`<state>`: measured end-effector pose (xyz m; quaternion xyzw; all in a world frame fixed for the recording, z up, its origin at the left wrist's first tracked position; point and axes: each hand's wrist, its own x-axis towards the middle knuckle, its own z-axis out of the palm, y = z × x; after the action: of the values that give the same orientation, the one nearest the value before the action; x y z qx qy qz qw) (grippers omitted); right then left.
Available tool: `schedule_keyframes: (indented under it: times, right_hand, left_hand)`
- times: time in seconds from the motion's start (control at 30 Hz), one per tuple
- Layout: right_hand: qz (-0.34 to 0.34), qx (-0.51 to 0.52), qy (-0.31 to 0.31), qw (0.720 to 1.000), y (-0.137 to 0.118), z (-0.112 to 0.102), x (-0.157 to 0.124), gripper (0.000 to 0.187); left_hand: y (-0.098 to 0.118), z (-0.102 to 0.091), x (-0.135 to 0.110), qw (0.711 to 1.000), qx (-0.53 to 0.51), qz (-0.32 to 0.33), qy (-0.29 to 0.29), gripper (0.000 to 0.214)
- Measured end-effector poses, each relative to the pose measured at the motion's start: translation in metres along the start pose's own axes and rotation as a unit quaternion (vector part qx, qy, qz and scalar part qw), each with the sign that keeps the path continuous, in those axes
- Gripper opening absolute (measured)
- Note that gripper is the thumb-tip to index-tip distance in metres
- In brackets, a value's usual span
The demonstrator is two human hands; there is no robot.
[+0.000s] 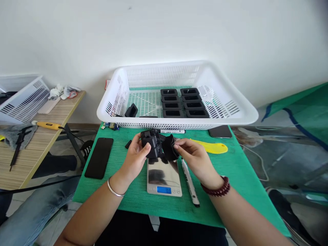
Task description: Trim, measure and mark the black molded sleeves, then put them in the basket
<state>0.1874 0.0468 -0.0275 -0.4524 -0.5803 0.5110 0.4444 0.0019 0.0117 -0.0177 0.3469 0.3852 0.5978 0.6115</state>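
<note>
My left hand point(136, 154) is closed around a cluster of dark, blocky black parts point(151, 143), its thumb pressed on the near side. Between the thumb and fingers of my right hand point(193, 155) is a curved black piece with a wavy edge point(169, 147), close beside the cluster; whether they are joined I cannot tell. Both hands are above a small digital scale point(164, 177) with a lit blue display. A white marker point(189, 182) lies right of the scale, and a yellow-handled tool point(214, 147) lies behind my right hand, partly hidden.
Behind my hands stands a white basket point(176, 121) holding several black rectangular frames point(172, 105). On the green-covered table point(123, 201) lie a phone point(99, 158), another dark flat device point(220, 131) and a second marker point(172, 131). A wooden table point(51, 136) and a seated person's leg point(43, 208) are at left.
</note>
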Motion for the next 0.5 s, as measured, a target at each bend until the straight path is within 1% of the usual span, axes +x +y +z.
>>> schedule_keyframes:
  times: [0.13,0.3,0.4,0.5]
  right_hand:
    - [0.007,0.012,0.004,1.000,-0.001,0.001,0.000,0.030]
    - [0.007,0.034,-0.033,0.999,-0.002,0.010,-0.007,0.030]
    - [0.009,0.056,-0.031,0.998,-0.002,0.013,-0.010,0.028]
    - [0.010,0.059,-0.012,0.998,-0.001,0.013,-0.010,0.027]
  left_hand:
    - [-0.001,0.000,-0.002,1.000,0.000,-0.005,-0.028,0.041]
    - [-0.005,-0.003,-0.005,0.998,0.004,0.003,-0.070,0.037]
    - [-0.007,-0.004,-0.004,0.998,0.024,0.012,-0.054,0.038]
    - [-0.007,-0.004,-0.003,0.998,0.044,0.011,-0.036,0.039]
